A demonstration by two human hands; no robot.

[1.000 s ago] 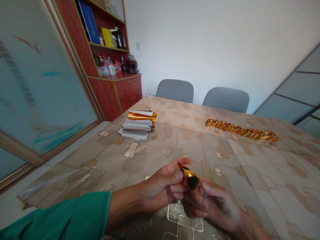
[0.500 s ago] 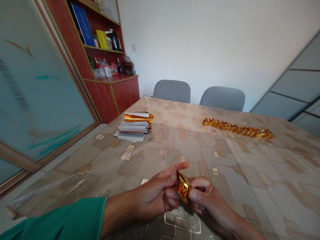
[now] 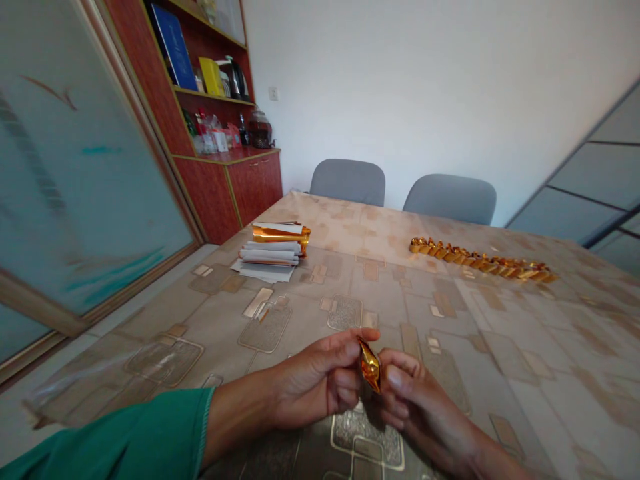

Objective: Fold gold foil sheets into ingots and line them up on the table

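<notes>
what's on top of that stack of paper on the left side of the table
A shiny gold foil sheet lies near the top of the paper stack, with a white sheet over part of it. What lies lower inside the stack is covered.

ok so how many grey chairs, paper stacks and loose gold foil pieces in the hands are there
grey padded chairs behind the table: 2
stack of white and gold foil paper sheets: 1
small folded gold foil piece pinched between both hands: 1
total: 4
The row of folded gold pieces is too small to count.
</notes>
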